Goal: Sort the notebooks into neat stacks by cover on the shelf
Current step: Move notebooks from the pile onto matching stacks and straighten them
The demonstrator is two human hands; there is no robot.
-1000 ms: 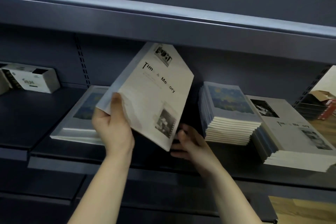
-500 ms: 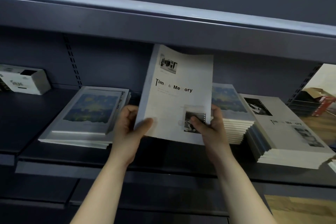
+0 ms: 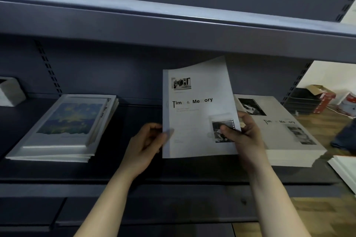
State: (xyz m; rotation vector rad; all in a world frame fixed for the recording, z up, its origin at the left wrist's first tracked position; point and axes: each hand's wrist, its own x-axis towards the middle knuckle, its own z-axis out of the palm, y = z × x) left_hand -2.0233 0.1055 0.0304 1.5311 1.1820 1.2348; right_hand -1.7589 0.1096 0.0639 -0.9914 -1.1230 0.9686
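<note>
Both hands hold 1 grey "Time & Memory" notebook (image 3: 196, 113) upright above the shelf (image 3: 173, 175), cover facing the camera, its top edge curling back.

- Left hand (image 3: 146, 144): pinches the spine edge low down, thumb on the cover.
- Right hand (image 3: 242, 136): grips the lower right corner, thumb on the small photo, fingers behind.

On the shelf, the stack with the same grey cover (image 3: 285, 131) lies just right of the held notebook; a stack with blue painted covers (image 3: 63, 127) lies well apart at left.

Dim shelf interior, brighter daylight at right, soft blur, edges bowed
</note>
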